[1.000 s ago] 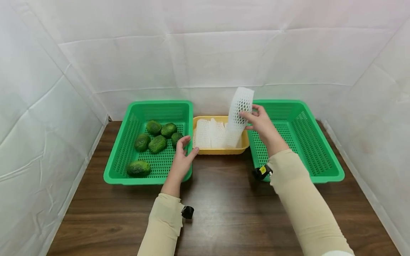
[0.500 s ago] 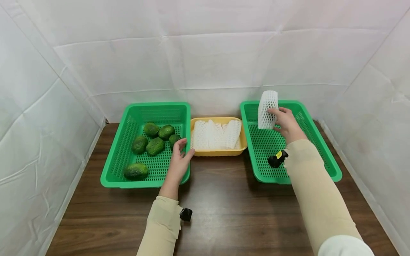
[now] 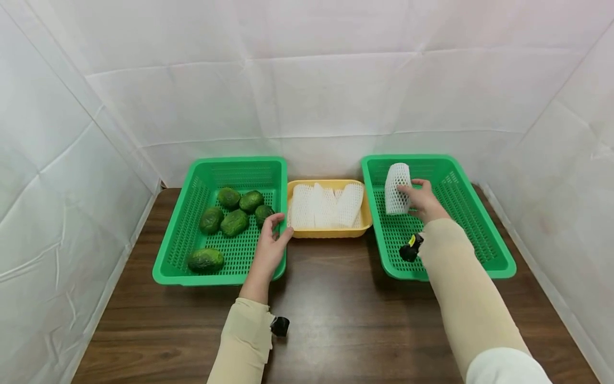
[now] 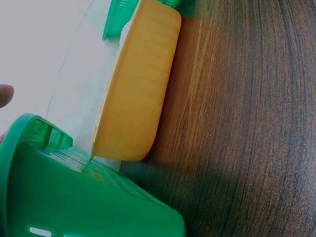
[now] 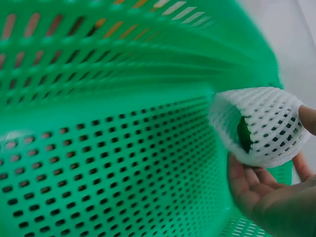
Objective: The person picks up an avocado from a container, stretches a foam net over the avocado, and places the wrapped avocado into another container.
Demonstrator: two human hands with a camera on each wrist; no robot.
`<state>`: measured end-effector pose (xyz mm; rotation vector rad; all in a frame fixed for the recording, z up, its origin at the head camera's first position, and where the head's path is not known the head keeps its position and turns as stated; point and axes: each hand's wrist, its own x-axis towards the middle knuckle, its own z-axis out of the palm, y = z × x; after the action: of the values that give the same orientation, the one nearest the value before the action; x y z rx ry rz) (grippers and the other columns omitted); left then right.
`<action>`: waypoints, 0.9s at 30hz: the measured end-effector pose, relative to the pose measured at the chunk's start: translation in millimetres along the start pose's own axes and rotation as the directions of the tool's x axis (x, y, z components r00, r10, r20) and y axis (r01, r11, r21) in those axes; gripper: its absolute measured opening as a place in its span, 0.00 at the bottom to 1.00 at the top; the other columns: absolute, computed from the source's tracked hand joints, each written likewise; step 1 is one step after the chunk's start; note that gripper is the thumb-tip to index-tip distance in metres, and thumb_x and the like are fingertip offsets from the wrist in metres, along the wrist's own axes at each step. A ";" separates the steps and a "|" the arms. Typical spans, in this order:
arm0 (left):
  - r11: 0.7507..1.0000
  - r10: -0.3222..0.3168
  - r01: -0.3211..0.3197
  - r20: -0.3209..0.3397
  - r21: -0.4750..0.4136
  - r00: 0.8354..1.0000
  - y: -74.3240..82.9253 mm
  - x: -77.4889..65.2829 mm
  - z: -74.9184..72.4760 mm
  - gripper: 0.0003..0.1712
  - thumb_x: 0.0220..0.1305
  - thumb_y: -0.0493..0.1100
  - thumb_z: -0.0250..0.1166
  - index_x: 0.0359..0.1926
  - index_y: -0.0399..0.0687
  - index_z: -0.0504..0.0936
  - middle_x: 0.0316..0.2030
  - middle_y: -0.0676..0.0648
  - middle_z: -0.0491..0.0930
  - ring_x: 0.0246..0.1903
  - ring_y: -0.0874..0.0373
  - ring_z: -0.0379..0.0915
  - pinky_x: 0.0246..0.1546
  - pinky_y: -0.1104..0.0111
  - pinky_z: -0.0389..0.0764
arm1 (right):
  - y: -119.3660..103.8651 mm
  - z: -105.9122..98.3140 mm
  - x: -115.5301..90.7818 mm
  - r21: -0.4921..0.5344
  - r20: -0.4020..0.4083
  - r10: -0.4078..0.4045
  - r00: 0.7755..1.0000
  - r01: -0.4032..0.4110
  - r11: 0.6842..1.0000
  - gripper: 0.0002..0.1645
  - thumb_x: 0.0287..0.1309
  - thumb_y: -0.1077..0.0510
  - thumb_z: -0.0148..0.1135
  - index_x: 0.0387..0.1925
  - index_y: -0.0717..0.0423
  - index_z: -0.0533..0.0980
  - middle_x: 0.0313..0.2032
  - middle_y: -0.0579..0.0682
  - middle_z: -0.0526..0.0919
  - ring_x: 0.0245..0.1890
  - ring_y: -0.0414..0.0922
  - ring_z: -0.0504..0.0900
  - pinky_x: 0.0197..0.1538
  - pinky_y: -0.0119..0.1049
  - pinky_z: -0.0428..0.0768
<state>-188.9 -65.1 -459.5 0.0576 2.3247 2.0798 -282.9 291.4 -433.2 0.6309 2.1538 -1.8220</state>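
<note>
My right hand (image 3: 422,200) holds a white foam net sleeve (image 3: 397,188) low inside the right green basket (image 3: 503,272), near its far left part. In the right wrist view the sleeve (image 5: 261,123) lies against my fingers (image 5: 247,187), and something dark green shows inside its open end. My left hand (image 3: 269,245) rests on the right rim of the left green basket (image 3: 216,281), fingers relaxed. That basket holds several dark green avocados (image 3: 234,221). Between the baskets a yellow tray (image 3: 331,232) holds more white foam sleeves (image 3: 326,205).
Everything stands on a dark wooden table (image 3: 336,320) closed in by white sheet walls behind and on both sides. The left wrist view shows the yellow tray's side (image 4: 138,89), the green basket's corner (image 4: 74,197) and bare wood (image 4: 247,123).
My right hand carried the foam sleeve from above the yellow tray rightward and down into the right basket. The left hand stayed on the left basket's rim.
</note>
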 end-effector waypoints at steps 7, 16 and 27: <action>1.000 0.012 -0.012 0.016 -0.007 1.000 -0.2 0.0 1.1 0.24 0.67 0.42 0.55 0.61 0.40 0.64 0.63 0.42 0.60 0.65 0.51 0.50 0.64 0.54 0.51 | 7.5 15.7 12.5 -0.106 0.036 -0.021 0.999 0.025 0.994 0.35 0.69 0.55 0.44 0.69 0.54 0.40 0.65 0.68 0.49 0.62 0.61 0.59 0.57 0.54 0.66; 1.000 -0.012 0.011 0.046 0.015 0.999 -2.9 0.6 1.0 0.23 0.67 0.44 0.56 0.60 0.42 0.66 0.64 0.41 0.57 0.66 0.49 0.49 0.64 0.54 0.51 | 16.6 25.2 16.9 -0.169 -0.043 -0.047 0.998 0.039 0.985 0.32 0.69 0.57 0.44 0.69 0.57 0.47 0.65 0.65 0.52 0.60 0.58 0.61 0.54 0.50 0.67; 0.999 -0.014 0.012 0.046 0.045 0.999 14.6 -8.6 -1.0 0.21 0.68 0.42 0.54 0.59 0.39 0.66 0.63 0.38 0.57 0.65 0.45 0.49 0.63 0.50 0.52 | 25.0 26.1 21.1 -0.154 -0.058 -0.072 0.996 0.062 0.986 0.33 0.65 0.69 0.42 0.70 0.56 0.50 0.65 0.63 0.53 0.36 0.44 0.68 0.44 0.42 0.69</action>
<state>-180.1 -64.9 -444.9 0.0896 2.3387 1.9979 -291.8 272.4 -469.4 0.5961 2.3558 -1.6694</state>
